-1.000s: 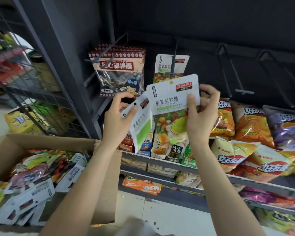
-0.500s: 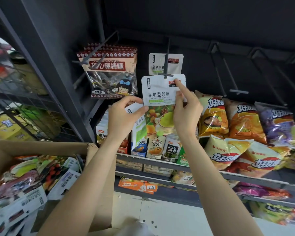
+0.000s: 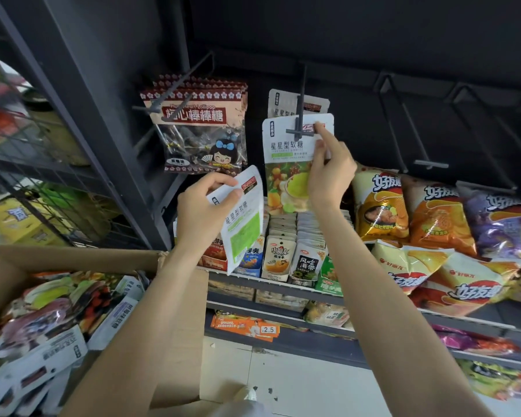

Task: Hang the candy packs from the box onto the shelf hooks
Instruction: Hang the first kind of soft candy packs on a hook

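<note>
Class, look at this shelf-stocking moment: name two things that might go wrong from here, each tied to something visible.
1. The right hand holds the white-and-green gummy candy pack at the tip of the dark metal shelf hook; if its hole misses, the pack may drop.
2. The left hand pinches a second white candy pack by its top edge; it could slip.

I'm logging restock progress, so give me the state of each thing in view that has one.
Front candy pack: at the hook tip, right hand gripping it.
Hook: one pack already hung further back.
Second candy pack: gripped in left hand, unhung.
Box: open, packs inside.
Right-side hooks: bare.
</note>
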